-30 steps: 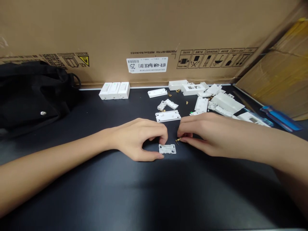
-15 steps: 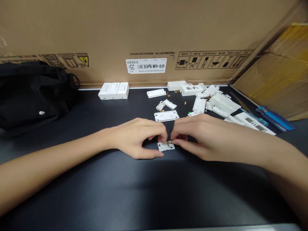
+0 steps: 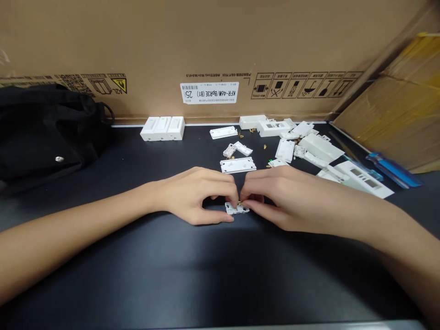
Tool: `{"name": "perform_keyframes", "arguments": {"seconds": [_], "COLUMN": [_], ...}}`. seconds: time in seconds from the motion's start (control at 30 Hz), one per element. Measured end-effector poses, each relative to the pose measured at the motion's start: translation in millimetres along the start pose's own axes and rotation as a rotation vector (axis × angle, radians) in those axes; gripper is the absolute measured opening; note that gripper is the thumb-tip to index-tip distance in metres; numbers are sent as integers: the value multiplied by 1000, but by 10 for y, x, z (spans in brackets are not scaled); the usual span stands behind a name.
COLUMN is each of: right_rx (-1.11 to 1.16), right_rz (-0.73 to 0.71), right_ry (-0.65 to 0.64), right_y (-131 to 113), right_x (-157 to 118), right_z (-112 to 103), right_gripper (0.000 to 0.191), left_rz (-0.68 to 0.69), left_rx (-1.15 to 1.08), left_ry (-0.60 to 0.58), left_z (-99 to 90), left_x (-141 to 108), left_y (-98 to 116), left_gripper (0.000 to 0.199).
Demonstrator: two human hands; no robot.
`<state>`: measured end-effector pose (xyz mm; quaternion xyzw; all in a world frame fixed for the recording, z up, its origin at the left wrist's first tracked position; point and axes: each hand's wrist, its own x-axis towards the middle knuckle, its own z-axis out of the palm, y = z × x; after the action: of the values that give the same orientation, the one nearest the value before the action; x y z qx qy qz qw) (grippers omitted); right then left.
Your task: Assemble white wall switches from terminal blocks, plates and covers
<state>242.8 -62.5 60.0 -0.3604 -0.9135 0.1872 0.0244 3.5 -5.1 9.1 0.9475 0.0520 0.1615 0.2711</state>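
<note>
A small white plastic base plate point(image 3: 235, 211) lies on the dark tabletop between my hands. My left hand point(image 3: 201, 197) curls around its left end, with the fingers at the back edge and the thumb along the front edge. My right hand point(image 3: 271, 195) is closed in a pinch over the plate's right end. Under those fingertips shows a small brass piece point(image 3: 240, 203), partly hidden by them. Just behind the hands lies a longer white plastic plate point(image 3: 238, 165).
White switch housings point(image 3: 162, 129) stand at the back left, near a black bag point(image 3: 51, 133). Loose white plastic parts point(image 3: 284, 150) and brass bits point(image 3: 265, 147) are scattered back right. A blue-handled screwdriver point(image 3: 392, 169) lies beside a cardboard box point(image 3: 395, 101).
My right hand has shifted slightly left, bringing the brass piece further over the base plate. My left hand stays almost where it was.
</note>
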Motion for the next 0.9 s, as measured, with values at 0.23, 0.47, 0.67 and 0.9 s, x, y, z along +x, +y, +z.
{"name": "perform_keyframes", "arguments": {"seconds": [0.23, 0.47, 0.67, 0.9], "right_rx": [-36, -52, -38, -36], "right_rz": [1, 22, 59, 65], "right_ry": [25, 52, 7, 2], "right_y": [-42, -72, -89, -81], "right_x": [-1, 13, 12, 3], "right_z": [-9, -8, -24, -56], "right_gripper": [21, 20, 21, 22], "left_rz": [36, 28, 28, 48], "left_rx": [4, 20, 58, 80], "left_ry": [26, 16, 16, 21], "left_z": [3, 8, 21, 27], "left_x": [18, 3, -4, 1], "left_y": [2, 1, -3, 1], "left_gripper": [14, 15, 17, 16]}}
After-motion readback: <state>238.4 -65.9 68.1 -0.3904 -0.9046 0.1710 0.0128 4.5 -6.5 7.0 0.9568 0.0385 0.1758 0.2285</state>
